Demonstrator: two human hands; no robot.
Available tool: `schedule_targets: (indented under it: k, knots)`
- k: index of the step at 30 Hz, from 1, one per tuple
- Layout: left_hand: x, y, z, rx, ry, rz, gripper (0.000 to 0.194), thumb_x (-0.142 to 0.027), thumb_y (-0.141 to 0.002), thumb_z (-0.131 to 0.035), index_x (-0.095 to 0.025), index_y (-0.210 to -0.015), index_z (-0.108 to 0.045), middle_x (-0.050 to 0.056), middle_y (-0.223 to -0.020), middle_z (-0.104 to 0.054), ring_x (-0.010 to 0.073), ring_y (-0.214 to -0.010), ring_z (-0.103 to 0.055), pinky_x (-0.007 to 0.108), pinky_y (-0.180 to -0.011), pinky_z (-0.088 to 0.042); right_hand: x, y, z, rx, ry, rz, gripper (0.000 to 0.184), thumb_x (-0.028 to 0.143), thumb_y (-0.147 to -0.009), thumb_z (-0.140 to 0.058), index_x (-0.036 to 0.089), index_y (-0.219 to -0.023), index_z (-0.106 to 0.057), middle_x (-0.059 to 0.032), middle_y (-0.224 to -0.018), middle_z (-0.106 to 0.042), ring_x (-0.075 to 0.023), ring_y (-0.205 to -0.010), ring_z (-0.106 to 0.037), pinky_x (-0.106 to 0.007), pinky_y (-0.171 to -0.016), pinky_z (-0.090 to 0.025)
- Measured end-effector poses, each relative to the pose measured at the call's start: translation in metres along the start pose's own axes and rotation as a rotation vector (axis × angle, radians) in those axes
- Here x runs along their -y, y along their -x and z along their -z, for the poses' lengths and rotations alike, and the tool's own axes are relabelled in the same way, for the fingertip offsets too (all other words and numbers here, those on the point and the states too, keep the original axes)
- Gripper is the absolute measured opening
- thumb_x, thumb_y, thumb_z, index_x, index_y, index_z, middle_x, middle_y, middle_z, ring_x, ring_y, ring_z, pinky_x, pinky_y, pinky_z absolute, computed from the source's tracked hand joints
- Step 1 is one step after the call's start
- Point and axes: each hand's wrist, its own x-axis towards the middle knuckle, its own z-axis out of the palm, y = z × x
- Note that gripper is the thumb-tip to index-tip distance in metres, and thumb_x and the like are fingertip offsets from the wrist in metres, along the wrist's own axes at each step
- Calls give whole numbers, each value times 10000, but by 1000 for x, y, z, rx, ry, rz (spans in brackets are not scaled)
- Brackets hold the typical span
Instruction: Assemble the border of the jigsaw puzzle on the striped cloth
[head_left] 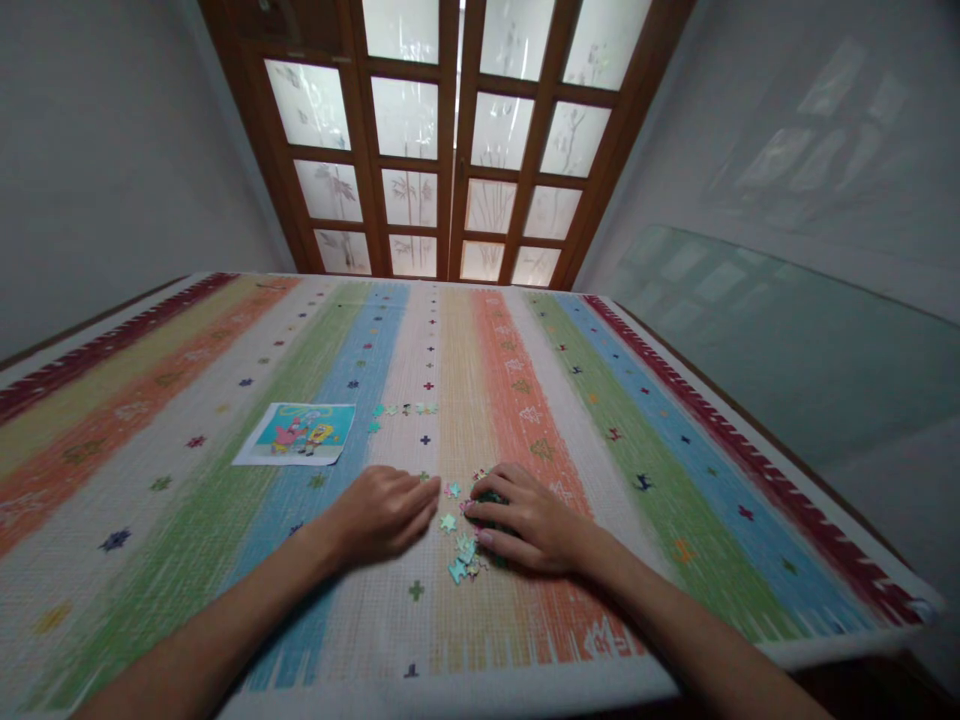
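Several puzzle pieces (448, 522) between hands (386, 512) (531, 522)

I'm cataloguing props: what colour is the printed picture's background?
Mostly turquoise; the printed picture shows best in the head view.

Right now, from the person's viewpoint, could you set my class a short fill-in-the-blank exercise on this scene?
1. The right hand is spread at a loose cluster of jigsaw puzzle ____.
2. The printed picture lies nearer the ____ hand.
3. In that picture, the square figure is coloured ____.
4. The wooden door frame beyond the table is coloured ____.

Missing words: pieces; left; yellow; brown.
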Motion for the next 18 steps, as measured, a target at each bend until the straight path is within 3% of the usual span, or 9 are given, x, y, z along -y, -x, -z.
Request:
schedule_targets:
  k: [2,6,10,18]
  knots:
    - [-8,3,-1,-40,22,-168,346,-242,-1043,-354,-155,-1104,-684,68,-713,-700,198,-606,-641,339,-598,-492,1,0,1,-11,-5,1,387,391,-1102,-401,161,-1178,-703,-122,-1105,-677,-257,-1008,-555,-436,-911,-468]
    - [-21,6,4,-6,90,-333,285,-195,-969,-436,-189,-1019,-716,41,-659,-661,185,-551,-592,342,-534,-457,2,-1,2,-10,-8,-1,404,389,-1106,-394,145,-1159,-711,-129,-1095,-680,-257,-1007,-552,-433,-900,-470]
    - [-20,6,7,33,114,-364,283,-194,-938,-452,-217,-949,-734,43,-647,-661,196,-570,-615,357,-538,-462,2,-1,3,0,-6,-7,398,389,-1107,-399,148,-1157,-713,-125,-1096,-682,-254,-1008,-553,-430,-902,-469]
    - [-19,6,2,43,112,-299,273,-279,-948,-450,-192,-1000,-703,42,-640,-664,195,-545,-612,349,-531,-464,0,0,2,3,-1,-8,390,387,-1104,-409,150,-1170,-711,-125,-1101,-678,-253,-1001,-549,-428,-902,-468]
